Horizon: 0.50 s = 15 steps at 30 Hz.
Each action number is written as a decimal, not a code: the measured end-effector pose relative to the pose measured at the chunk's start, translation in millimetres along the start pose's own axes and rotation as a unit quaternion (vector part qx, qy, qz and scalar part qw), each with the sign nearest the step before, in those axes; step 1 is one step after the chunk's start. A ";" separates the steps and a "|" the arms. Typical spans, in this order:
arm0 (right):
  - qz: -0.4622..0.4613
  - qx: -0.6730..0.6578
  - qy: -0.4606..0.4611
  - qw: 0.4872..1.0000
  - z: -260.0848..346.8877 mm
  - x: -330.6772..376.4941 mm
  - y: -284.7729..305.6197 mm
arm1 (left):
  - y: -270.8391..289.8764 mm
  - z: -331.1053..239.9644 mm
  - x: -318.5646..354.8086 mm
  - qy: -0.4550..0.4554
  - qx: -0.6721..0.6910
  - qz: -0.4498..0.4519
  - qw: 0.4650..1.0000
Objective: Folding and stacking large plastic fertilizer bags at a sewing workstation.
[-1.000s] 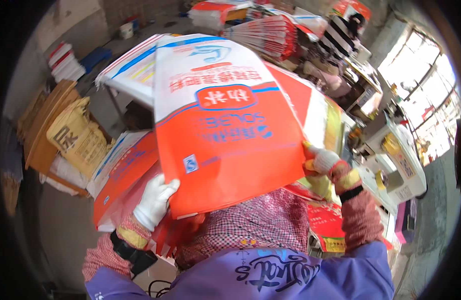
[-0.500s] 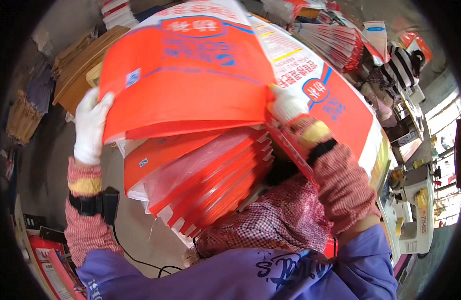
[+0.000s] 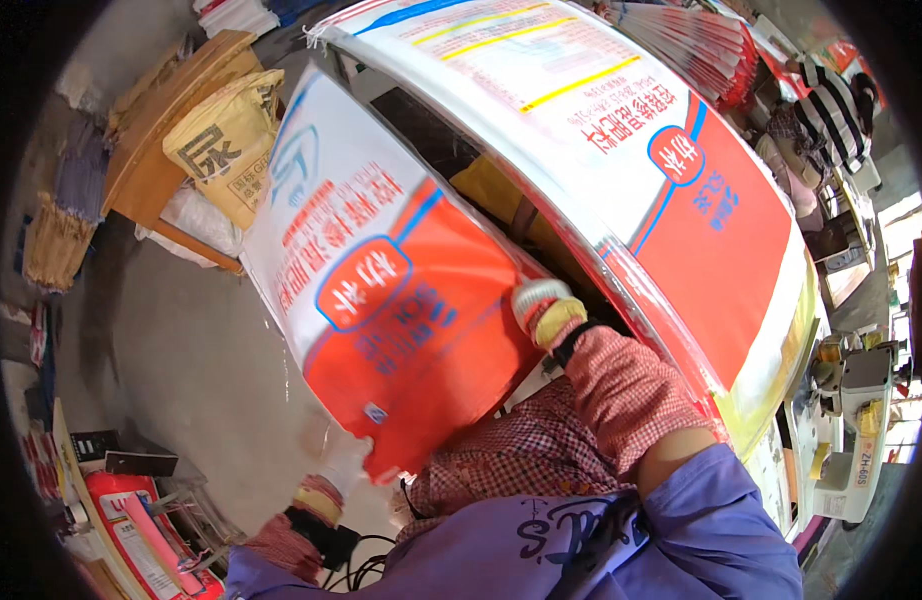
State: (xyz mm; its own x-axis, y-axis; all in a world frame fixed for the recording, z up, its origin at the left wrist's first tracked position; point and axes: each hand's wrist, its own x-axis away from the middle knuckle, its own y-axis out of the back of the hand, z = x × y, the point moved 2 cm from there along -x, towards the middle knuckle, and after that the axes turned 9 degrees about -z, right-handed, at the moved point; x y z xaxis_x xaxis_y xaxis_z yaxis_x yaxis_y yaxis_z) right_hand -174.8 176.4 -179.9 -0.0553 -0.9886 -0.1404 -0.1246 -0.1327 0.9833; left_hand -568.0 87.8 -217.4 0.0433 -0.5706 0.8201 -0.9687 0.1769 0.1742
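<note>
A flat red-and-white printed sack (image 3: 451,310) lies slanted over my lap, its red end toward me and its white end far left. My right hand (image 3: 543,305), in a white glove, is closed on the sack's right edge. At the near left corner, my left hand (image 3: 343,458) is gloved too and blurred by motion. The corner is bent where that hand meets it, and the fingers appear closed on it. To the right lies a stack of like sacks (image 3: 721,270), printed side up. The sack covers the bundle on my lap.
A wooden board structure (image 3: 141,160) with a yellow sack (image 3: 226,145) stands at the far left. Fanned sacks (image 3: 681,50) lie at the far right, near a person in stripes (image 3: 831,115). A pale sewing machine (image 3: 856,430) is at right; black cables (image 3: 366,570) run near my left arm.
The sack has swung down and turned, from raised before me to slanting across my lap. My left hand has dropped toward me with its corner. My right hand has come slightly nearer.
</note>
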 end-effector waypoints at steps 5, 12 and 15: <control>-0.018 -0.016 -0.087 0.996 -19.9 46.2 -34.1 | -17.1 -2.2 7.0 -0.254 -0.574 0.271 0.729; -0.068 -0.048 -0.221 0.972 -54.8 63.6 -73.4 | -39.6 -41.1 8.7 -0.172 -0.655 0.198 0.708; -0.254 0.218 -0.158 0.929 -28.1 67.7 15.1 | -59.3 -73.8 34.2 -0.082 -0.743 0.110 0.655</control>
State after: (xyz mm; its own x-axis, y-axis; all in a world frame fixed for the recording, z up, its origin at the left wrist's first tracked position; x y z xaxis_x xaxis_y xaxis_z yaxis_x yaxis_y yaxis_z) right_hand -152.6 105.4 -171.3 -0.1587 -0.7272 -0.6678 -0.5996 -0.4663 0.6504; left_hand -491.0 117.0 -159.5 -0.2031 -0.4572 0.8659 0.3659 0.7848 0.5002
